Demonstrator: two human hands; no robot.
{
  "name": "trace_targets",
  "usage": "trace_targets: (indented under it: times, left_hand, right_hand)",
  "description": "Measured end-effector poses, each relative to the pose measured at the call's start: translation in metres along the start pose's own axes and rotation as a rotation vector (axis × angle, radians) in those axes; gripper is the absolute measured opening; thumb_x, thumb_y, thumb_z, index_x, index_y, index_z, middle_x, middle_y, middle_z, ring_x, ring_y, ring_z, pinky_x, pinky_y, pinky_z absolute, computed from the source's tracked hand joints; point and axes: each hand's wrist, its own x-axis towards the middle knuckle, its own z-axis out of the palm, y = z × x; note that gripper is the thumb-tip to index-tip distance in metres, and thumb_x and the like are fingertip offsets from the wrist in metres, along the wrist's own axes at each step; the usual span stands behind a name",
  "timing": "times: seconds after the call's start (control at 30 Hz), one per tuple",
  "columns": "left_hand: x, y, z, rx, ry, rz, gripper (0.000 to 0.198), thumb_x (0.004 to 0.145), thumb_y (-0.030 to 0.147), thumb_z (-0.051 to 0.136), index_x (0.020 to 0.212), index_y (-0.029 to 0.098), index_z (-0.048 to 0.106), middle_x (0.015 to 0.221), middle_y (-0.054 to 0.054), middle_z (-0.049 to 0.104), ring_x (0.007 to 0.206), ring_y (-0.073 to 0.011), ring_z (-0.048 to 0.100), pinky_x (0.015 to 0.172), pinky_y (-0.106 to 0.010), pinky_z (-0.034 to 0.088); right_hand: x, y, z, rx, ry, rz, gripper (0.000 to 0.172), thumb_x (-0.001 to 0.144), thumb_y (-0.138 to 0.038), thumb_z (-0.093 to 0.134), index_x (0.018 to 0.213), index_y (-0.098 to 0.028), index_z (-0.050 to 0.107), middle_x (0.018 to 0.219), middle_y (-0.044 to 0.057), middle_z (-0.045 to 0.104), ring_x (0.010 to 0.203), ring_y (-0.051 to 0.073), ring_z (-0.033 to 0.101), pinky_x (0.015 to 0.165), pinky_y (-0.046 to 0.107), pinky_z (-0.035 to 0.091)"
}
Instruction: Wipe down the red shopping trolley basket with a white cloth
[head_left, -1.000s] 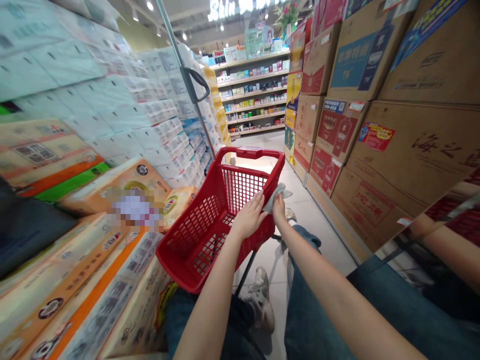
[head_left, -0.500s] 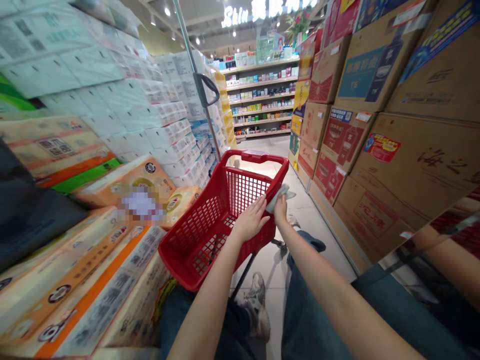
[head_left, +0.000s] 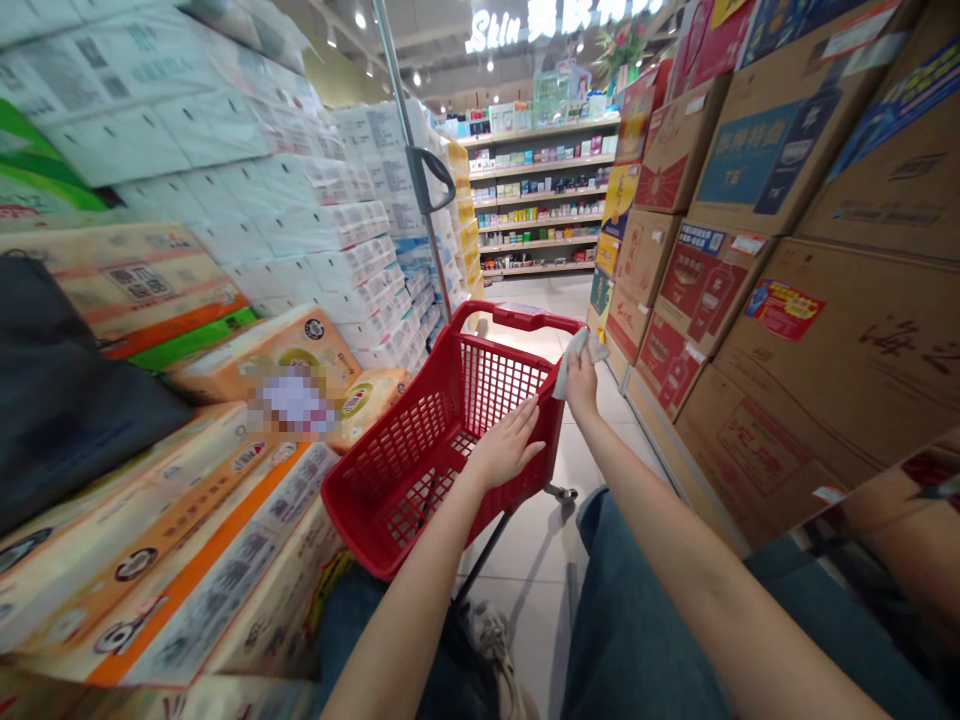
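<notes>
A red plastic shopping basket on wheels stands in a shop aisle in front of me, tilted up at its far end. My left hand lies flat on the basket's right rim with its fingers stretched out. My right hand is closed on a crumpled white wipe and presses it against the rim near the far right corner. A metal pull handle rises from the basket's far end.
Stacked tissue and toilet-paper packs fill the left side. Brown cardboard cartons are piled along the right. Pale floor tiles run ahead to shelves of small goods. My jeans show below.
My right hand has slid the wipe along the rim, up and away toward the far corner. My left hand stays flat on the rim. The view has shifted slightly.
</notes>
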Motion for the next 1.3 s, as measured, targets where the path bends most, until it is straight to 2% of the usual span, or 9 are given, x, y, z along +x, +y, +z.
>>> trace_targets:
  times: [0.2,0.27,0.4,0.53,0.73,0.8,1.03,1.2,1.3]
  left_hand:
    - [0.0,0.002,-0.004,-0.025,-0.014,-0.012,0.058,0.101,0.043,0.032,0.148,0.009,0.025,0.158,-0.015,0.02,0.148,-0.0206,0.011,0.12,-0.04,0.025]
    - [-0.001,0.003,-0.004,-0.029,-0.015,-0.015,0.058,0.101,0.042,0.032,0.149,0.011,0.024,0.158,-0.014,0.019,0.148,-0.0202,0.012,0.119,-0.04,0.027]
    - [0.0,0.005,-0.005,-0.038,-0.024,-0.024,0.057,0.102,0.042,0.031,0.149,0.013,0.024,0.159,-0.012,0.019,0.148,-0.0194,0.013,0.119,-0.039,0.026]
    - [0.001,0.006,-0.004,-0.034,-0.02,-0.029,0.057,0.102,0.043,0.031,0.149,0.014,0.024,0.159,-0.011,0.021,0.147,-0.0184,0.017,0.119,-0.038,0.027]
    - [-0.004,0.013,-0.003,0.005,0.001,-0.103,0.061,0.1,0.049,0.033,0.148,0.012,0.028,0.156,-0.012,0.028,0.147,-0.0214,0.019,0.119,-0.039,0.027]
    - [-0.007,0.017,-0.003,0.017,0.011,-0.112,0.061,0.1,0.048,0.032,0.148,0.011,0.028,0.157,-0.012,0.026,0.147,-0.0216,0.018,0.119,-0.038,0.026]
    - [-0.008,0.021,-0.001,0.039,0.063,-0.123,0.057,0.101,0.046,0.031,0.149,0.016,0.027,0.158,-0.009,0.026,0.146,-0.0197,0.021,0.118,-0.038,0.03]
    - [-0.005,0.026,0.007,0.036,0.108,-0.201,0.056,0.1,0.044,0.032,0.15,0.018,0.026,0.157,-0.007,0.028,0.146,-0.0214,0.024,0.115,-0.04,0.034]
    - [-0.004,0.031,0.015,0.041,0.146,-0.264,0.057,0.1,0.044,0.034,0.149,0.017,0.028,0.156,-0.007,0.032,0.146,-0.0235,0.024,0.115,-0.042,0.034]
  right_hand:
    - [-0.01,-0.019,-0.022,-0.373,-0.634,-0.516,0.028,0.093,-0.036,0.046,0.099,-0.025,0.071,0.121,0.005,0.065,0.127,0.026,0.047,0.116,0.052,0.025]
    - [0.008,-0.018,-0.034,-0.442,-0.724,-0.584,0.027,0.092,-0.037,0.048,0.097,-0.025,0.071,0.117,0.006,0.066,0.12,0.026,0.052,0.113,0.052,0.029]
    - [0.056,-0.009,-0.049,-0.474,-0.532,-0.584,0.033,0.095,-0.038,0.042,0.106,-0.023,0.069,0.119,0.007,0.065,0.124,0.025,0.051,0.118,0.052,0.02]
    - [0.036,0.0,-0.041,-0.447,-0.325,-0.559,0.04,0.098,-0.036,0.034,0.122,-0.02,0.061,0.129,0.009,0.059,0.136,0.024,0.04,0.118,0.051,0.023]
    - [-0.027,-0.004,-0.036,-0.422,-0.612,-0.633,0.036,0.098,-0.033,0.038,0.125,-0.026,0.06,0.134,0.006,0.058,0.136,0.023,0.041,0.119,0.051,0.023]
    - [-0.006,-0.005,-0.046,-0.446,-0.672,-0.652,0.033,0.097,-0.034,0.04,0.117,-0.027,0.065,0.134,0.005,0.058,0.134,0.023,0.045,0.12,0.051,0.021]
    - [0.088,-0.001,-0.072,-0.589,-0.44,-0.522,0.044,0.097,-0.042,0.033,0.119,-0.021,0.065,0.138,0.011,0.055,0.136,0.028,0.041,0.116,0.057,0.025]
    - [0.025,-0.004,-0.06,-0.571,-0.393,-0.502,0.042,0.098,-0.039,0.034,0.124,-0.024,0.062,0.143,0.007,0.05,0.14,0.027,0.036,0.119,0.054,0.02]
    - [-0.027,-0.012,-0.051,-0.544,-0.513,-0.546,0.04,0.098,-0.035,0.036,0.129,-0.027,0.058,0.146,0.004,0.048,0.141,0.024,0.035,0.12,0.05,0.02]
